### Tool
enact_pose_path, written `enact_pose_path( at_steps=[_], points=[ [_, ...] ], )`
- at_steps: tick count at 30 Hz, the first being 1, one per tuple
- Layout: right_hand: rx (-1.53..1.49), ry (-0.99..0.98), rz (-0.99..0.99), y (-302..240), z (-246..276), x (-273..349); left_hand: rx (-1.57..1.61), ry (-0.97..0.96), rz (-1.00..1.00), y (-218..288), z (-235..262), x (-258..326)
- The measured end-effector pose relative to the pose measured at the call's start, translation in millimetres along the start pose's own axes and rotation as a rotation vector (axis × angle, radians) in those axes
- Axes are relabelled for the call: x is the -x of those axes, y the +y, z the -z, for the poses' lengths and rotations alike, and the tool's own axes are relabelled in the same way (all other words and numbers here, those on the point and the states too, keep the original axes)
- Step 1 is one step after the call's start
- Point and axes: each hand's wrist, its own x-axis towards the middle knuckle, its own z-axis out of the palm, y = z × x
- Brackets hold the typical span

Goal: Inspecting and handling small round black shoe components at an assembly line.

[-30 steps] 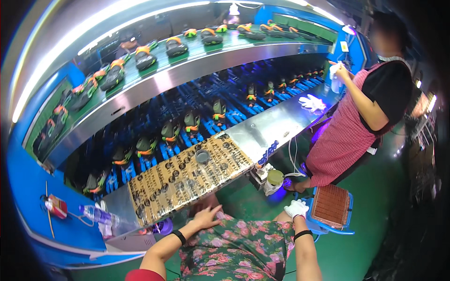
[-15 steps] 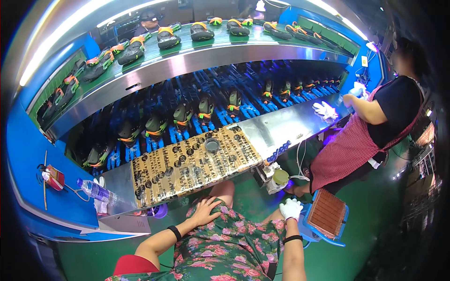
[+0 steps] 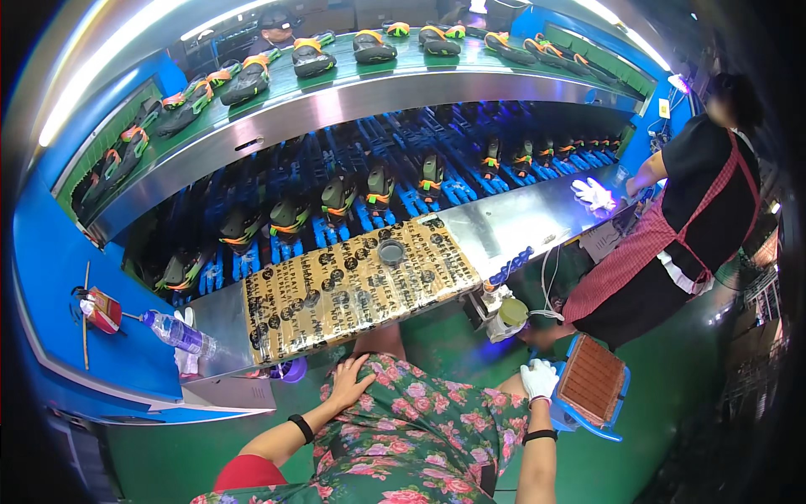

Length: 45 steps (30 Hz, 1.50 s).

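Floral apron (image 3: 420, 437), dark green with pink roses, lies across the wearer's lap at lower middle, in front of a metal desk (image 3: 508, 217). The bare left hand (image 3: 348, 385) rests palm down on its upper left part, fingers slightly spread. The white-gloved right hand (image 3: 539, 380) is at the apron's right side, by the left edge of a blue stand (image 3: 620, 434) with a brown ridged top; its fingers look bent, but I cannot tell whether they grip anything.

A strip of green floor (image 3: 453, 346) separates the apron from the desk's front edge, leaving some room there. Taped cardboard (image 3: 336, 311) covers the desk's near left part right up to that edge; a round grey dish (image 3: 391, 252) sits on it, towards the far right corner. Beyond the desk's far edge, dark shoes (image 3: 338, 200) with orange trim stand in a row. A plastic bottle (image 3: 178, 333) leans at the desk's left end; a loose white glove (image 3: 594, 195) lies on the right, near a co-worker (image 3: 672, 235).
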Motion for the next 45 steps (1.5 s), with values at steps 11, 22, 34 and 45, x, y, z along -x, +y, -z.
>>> enact_pose_path(
  at_steps=[11, 22, 34, 45],
  points=[
    [0.156, 0.029, 0.118, -35.1, -4.0, -7.1, 0.235, -0.071, 0.159, -10.5, -0.6, 14.1],
    [0.018, 0.047, -0.031, 7.6, -2.7, 5.3, 0.394, -0.056, 0.547, -51.3, 7.8, 24.8],
    [0.055, 0.011, 0.122, -55.5, 0.3, -8.7, 0.375, -0.203, 0.379, -19.2, 0.0, 3.9],
    [-0.042, 0.066, 0.071, -12.8, 1.6, -0.9, 0.407, -0.065, 0.372, -19.9, 1.0, 13.1]
  ],
)
